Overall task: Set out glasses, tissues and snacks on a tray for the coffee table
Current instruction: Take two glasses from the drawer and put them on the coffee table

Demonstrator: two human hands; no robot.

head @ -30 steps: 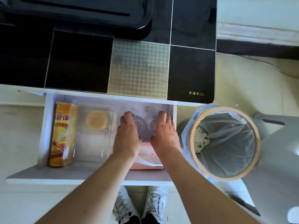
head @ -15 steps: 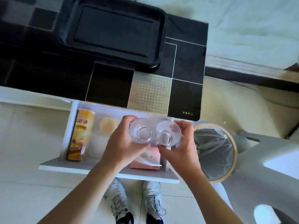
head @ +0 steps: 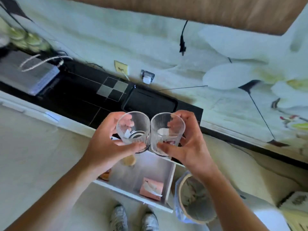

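head view: left hand (head: 101,147) and right hand (head: 191,147) each grip a glass, left glass (head: 133,129) touching right glass (head: 167,132).

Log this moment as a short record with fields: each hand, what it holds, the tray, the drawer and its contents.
left hand: left hand grips a clear ribbed drinking glass, empty
right hand: right hand grips a second clear ribbed glass, empty
glasses: side by side, rims close or touching, held above the drawer
tray: black rectangular tray on the black tiled cabinet top, nothing on it
drawer: white open drawer below the hands
drawer contents: pink tissue pack; round pale snack, partly hidden
nearby: lined waste bin right of the drawer
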